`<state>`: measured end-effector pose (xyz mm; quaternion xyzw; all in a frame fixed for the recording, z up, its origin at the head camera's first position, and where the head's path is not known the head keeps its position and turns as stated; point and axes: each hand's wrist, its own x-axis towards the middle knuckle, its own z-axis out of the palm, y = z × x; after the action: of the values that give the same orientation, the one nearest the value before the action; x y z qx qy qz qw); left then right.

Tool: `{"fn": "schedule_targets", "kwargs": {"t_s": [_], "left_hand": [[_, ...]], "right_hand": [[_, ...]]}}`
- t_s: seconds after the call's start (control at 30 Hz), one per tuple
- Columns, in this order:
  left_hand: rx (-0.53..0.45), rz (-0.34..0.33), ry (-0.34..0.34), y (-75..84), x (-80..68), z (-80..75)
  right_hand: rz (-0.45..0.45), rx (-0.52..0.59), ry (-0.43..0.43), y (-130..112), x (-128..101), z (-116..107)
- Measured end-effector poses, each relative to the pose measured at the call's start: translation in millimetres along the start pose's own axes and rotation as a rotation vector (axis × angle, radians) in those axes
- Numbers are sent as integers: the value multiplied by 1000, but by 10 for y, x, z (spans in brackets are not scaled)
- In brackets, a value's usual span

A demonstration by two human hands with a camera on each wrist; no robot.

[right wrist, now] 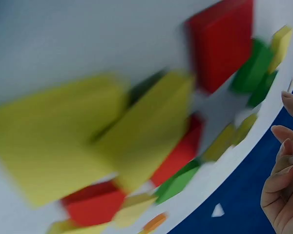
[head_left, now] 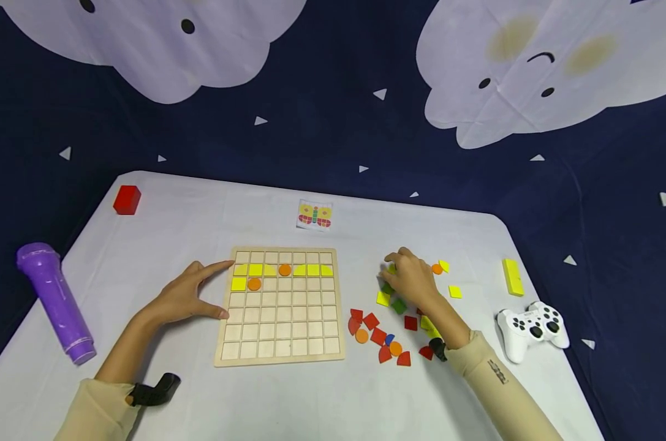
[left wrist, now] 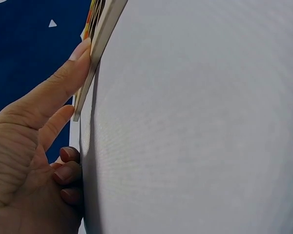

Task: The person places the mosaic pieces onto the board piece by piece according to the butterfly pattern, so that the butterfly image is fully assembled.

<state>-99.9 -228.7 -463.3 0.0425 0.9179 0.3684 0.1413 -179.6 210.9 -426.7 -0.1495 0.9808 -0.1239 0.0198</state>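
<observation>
- A navy backdrop [head_left: 333, 141] with pale clouds filled the top of the head view.
- The white table [head_left: 288, 398] spread across the middle and bottom.
- The wooden grid board [head_left: 277, 315] lay flat just left of centre, yellow pieces [head_left: 255, 269] and an orange disc [head_left: 285, 270] in its second row, a yellow square and another disc at the left of its third.
- The left hand [head_left: 186, 294], left of centre, touched the board's left edge with thumb and forefinger spread wide, its other fingers curled.
- The right hand [head_left: 412, 275], right of centre, hung over loose pieces, fingers loosely bent, thumb and forefinger apart, nothing showing between them.
- A purple tube [head_left: 57, 303] lay at far left.
- A white game controller [head_left: 533, 331] sat at right.
- A butterfly card [head_left: 314, 215] lay above centre.
- A yellow block [head_left: 513, 277] stood out at right, a red block [head_left: 127, 200] at upper left.
- Loose red tiles [head_left: 378, 336] were scattered right of the board, one small blue piece [head_left: 389, 339] among them.
</observation>
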Motion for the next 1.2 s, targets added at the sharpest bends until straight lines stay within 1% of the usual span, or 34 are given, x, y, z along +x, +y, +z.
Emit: {"fn": "schedule_targets", "kwargs": {"t_s": [0.13,0.27,0.43,0.57,0.7,0.83,1.03,1.2], "left_hand": [[2,3,-1,-10,-2,-1],[4,0,0,-16,-2,7],[-1,-4,-3,-23,3,18],[4,-7,1,-28,11,14],[9,-5,4,-28,18,9],[9,-9,3,-26,17,7],[6,-9,3,-21,12,7],[8,-11,4,-12,5,2]], "right_hand": [[60,-2,-14,160,-23,-12],[78,-13,-22,263,-30,8],[58,12,-27,315,-11,27],[10,39,-34,294,27,18],[-39,74,-40,156,69,-15],[-95,89,-33,-71,109,-21],[-201,94,-13,-441,192,55],[-290,114,-38,-746,246,150]]}}
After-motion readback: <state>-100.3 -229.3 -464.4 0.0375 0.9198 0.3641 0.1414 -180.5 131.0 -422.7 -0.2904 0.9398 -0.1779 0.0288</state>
